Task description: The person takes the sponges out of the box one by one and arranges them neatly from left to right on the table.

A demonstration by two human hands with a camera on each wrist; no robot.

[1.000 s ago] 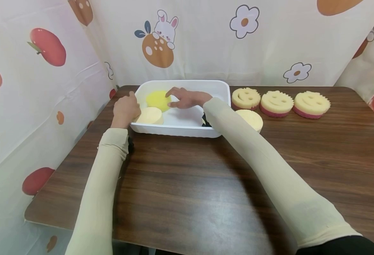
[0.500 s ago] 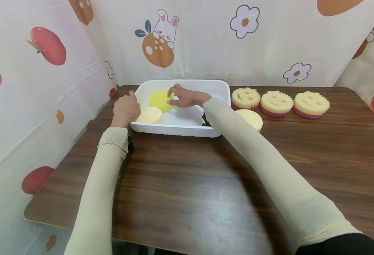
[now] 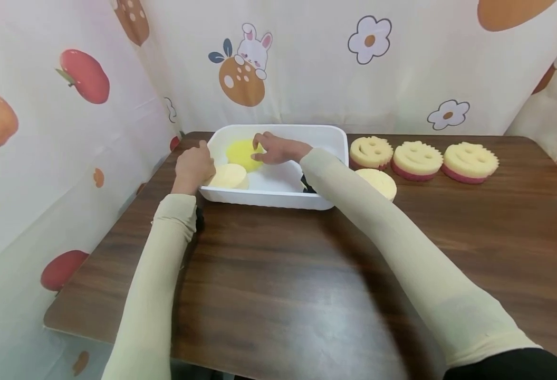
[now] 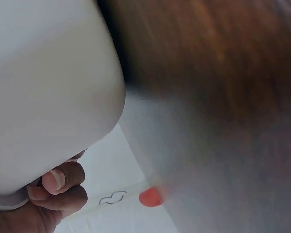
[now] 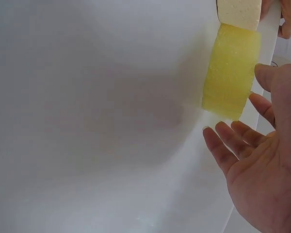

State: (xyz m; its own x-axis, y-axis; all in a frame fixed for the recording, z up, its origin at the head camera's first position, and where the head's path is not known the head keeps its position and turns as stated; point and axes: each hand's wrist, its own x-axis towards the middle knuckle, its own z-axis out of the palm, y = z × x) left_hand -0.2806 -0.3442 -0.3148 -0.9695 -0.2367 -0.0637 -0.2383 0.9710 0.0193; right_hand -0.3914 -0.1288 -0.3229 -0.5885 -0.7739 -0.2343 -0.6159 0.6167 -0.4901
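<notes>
My left hand [image 3: 194, 168] grips the left end of a white tray [image 3: 269, 200]; in the left wrist view its fingers [image 4: 68, 179] curl round the rim. Inside the tray, at the left, lies a round yellow sponge [image 3: 240, 153]. A thick round cream sponge [image 3: 231, 177] lies just in front of it. Over the tray floor, my right hand [image 3: 278, 149] reaches to the yellow sponge's right edge. The right wrist view shows thumb and index fingertips at its upper edge, the other fingers [image 5: 223, 145] spread apart beside it.
Three smiley sponges with pink undersides, the left one [image 3: 371, 152], the middle one [image 3: 417, 158] and the right one [image 3: 470, 160], stand right of the tray. Partly behind my right sleeve [image 3: 378, 221] lies another round cream sponge [image 3: 380, 182]. A printed curtain [image 3: 307, 63] hangs behind the wooden table [image 3: 278, 274].
The yellow sponge has shifted slightly right in the tray, along with my right fingertips. My left hand stays on the tray rim. The head view itself has moved a little.
</notes>
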